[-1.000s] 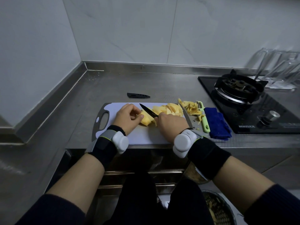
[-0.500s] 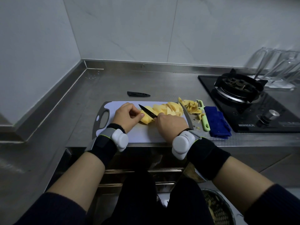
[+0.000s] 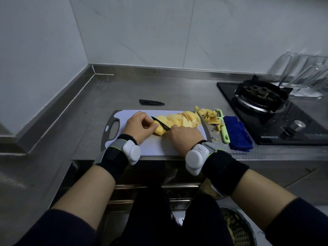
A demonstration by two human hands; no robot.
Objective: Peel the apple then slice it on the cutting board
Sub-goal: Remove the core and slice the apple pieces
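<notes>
A peeled yellow apple piece [image 3: 160, 130] lies on the white cutting board [image 3: 159, 148]. My left hand [image 3: 139, 126] grips its left end with curled fingers. My right hand [image 3: 184, 137] holds a black-bladed knife [image 3: 160, 123], whose blade lies across the top of the piece, tip pointing to the upper left. Several cut slices [image 3: 181, 118] are fanned out on the board behind the knife. The knife handle is hidden inside my fist.
Apple peels [image 3: 208, 115] and a green peeler [image 3: 222, 126] lie right of the board, beside a folded blue cloth [image 3: 237, 134]. A black knife sheath [image 3: 151, 102] lies behind the board. A gas stove [image 3: 266, 107] sits at the right. A bin [image 3: 236, 228] stands below.
The knife blade has shifted slightly left along the apple piece between cuts. Both hands stay in place on the board; the row of slices is unchanged.
</notes>
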